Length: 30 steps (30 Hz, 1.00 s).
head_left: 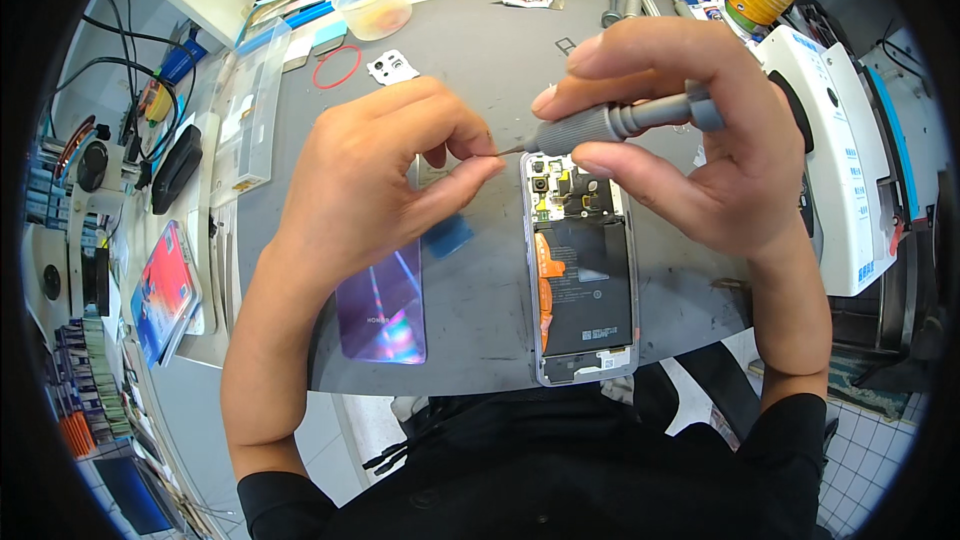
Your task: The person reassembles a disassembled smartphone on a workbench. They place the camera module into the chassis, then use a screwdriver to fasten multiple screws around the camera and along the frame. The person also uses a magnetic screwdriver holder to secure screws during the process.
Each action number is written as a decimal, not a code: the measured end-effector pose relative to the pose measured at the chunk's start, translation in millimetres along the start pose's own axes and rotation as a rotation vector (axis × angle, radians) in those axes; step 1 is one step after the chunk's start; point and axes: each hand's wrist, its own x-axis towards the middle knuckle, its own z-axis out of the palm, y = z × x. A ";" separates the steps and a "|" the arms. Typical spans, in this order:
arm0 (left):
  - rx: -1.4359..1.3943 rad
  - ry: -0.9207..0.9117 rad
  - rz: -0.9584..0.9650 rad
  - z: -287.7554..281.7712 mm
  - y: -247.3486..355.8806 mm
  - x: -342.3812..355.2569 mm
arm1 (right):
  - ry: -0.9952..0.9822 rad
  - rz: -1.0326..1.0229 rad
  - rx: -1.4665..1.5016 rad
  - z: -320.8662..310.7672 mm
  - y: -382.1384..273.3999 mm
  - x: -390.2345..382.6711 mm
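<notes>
near the front edge of the grey mat, a phone is lying face down with its back off, showing a black battery, an orange strip down its left side and small camera modules at its top end inside a pale metal frame. the right hand is closing thumb and fingers round a screwdriver, a grey tool with a knurled, ribbed barrel and a thin steel tip, held almost level just above the phone's top end. the left hand is pinching thumb and forefinger together at that tip; whether anything is between them cannot be told. the glossy purple back cover is lying flat just left of the phone, partly under the left wrist, with a small blue pad between the two. toward the mat's far left corner a red rubber band, a white camera bezel and a clear plastic cup are sitting well apart from the hands.
</notes>
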 end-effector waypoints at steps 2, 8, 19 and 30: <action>0.011 0.011 0.000 0.8 1.5 0.2 | -0.039 -0.085 -0.046 -0.2 3.3 0.7; 0.025 0.043 0.018 -0.2 1.0 -1.7 | -0.047 -0.076 -0.048 0.8 1.5 -0.8; -0.044 0.111 -0.009 -1.3 -0.2 -0.4 | -0.029 -0.084 -0.047 -9.7 7.6 -2.9; -0.011 0.026 -0.011 -1.3 -5.2 -2.6 | 0.107 -0.281 0.059 1.3 24.5 2.5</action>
